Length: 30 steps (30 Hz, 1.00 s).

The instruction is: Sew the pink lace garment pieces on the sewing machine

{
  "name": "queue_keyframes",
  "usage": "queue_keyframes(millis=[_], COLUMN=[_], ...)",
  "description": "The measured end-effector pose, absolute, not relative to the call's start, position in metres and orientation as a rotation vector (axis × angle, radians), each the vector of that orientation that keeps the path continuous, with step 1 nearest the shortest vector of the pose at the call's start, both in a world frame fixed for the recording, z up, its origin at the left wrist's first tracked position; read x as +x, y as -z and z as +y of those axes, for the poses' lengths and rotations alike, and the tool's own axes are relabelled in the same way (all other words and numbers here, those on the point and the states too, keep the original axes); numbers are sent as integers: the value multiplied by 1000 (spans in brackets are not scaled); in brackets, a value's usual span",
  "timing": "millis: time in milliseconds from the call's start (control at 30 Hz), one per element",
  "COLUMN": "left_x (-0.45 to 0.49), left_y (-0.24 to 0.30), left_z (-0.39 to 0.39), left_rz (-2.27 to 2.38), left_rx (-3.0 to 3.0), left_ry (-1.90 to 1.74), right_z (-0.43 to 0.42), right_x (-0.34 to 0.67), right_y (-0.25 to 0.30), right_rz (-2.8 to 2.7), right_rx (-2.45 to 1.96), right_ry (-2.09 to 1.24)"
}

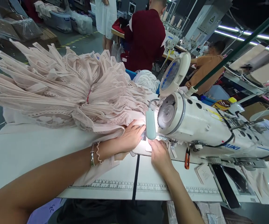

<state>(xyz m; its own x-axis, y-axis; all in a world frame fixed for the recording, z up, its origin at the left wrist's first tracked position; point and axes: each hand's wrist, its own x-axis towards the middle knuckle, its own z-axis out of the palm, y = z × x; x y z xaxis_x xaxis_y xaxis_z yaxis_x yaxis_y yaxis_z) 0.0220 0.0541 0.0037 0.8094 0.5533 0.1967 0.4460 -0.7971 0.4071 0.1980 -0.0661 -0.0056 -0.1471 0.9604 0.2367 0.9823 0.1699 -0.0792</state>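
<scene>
My left hand [132, 137] lies flat on pale pink fabric [115, 133] just left of the needle area, fingers stretched out. My right hand [160, 155] is at the front of the sewing machine [200, 121], its fingers closed at the lit work spot. What its fingertips hold is too small and bright to make out. A pale green lamp [150, 124] hangs in front of the needle area and hides part of it. Behind my left hand rises a large tied bundle of pale pink lace-trimmed pieces [90, 84]. A strip of fabric [97, 174] hangs below my left forearm.
Orange thread snips [187, 158] lie right of my right hand. Farther right are a paper tag [202, 173] and a phone [225, 186]. A printed ruler [111, 185] runs along the table's front edge. People [146, 37] sit at machines beyond.
</scene>
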Motion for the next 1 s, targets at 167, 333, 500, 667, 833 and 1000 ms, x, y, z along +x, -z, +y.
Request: queue_keyframes(millis=[167, 333, 500, 667, 833, 1000], left_x=[22, 22, 22, 22, 22, 23], left_y=[-1, -2, -3, -1, -1, -11], left_z=[54, 54, 53, 52, 52, 52], left_rz=[770, 763, 785, 790, 797, 775], left_rx=[2663, 2660, 2679, 2687, 2677, 2644], left_ry=[-428, -445, -449, -438, -444, -424], right_z=[-66, -65, -64, -63, -62, -61], right_x=[201, 198, 200, 205, 202, 200], right_y=[7, 7, 8, 11, 6, 1], right_rz=[-2257, -2235, -2267, -2280, -2261, -2210], right_rx=[-1875, -1884, -1877, -1884, -1896, -1902], right_ry=[127, 172, 188, 173, 137, 111])
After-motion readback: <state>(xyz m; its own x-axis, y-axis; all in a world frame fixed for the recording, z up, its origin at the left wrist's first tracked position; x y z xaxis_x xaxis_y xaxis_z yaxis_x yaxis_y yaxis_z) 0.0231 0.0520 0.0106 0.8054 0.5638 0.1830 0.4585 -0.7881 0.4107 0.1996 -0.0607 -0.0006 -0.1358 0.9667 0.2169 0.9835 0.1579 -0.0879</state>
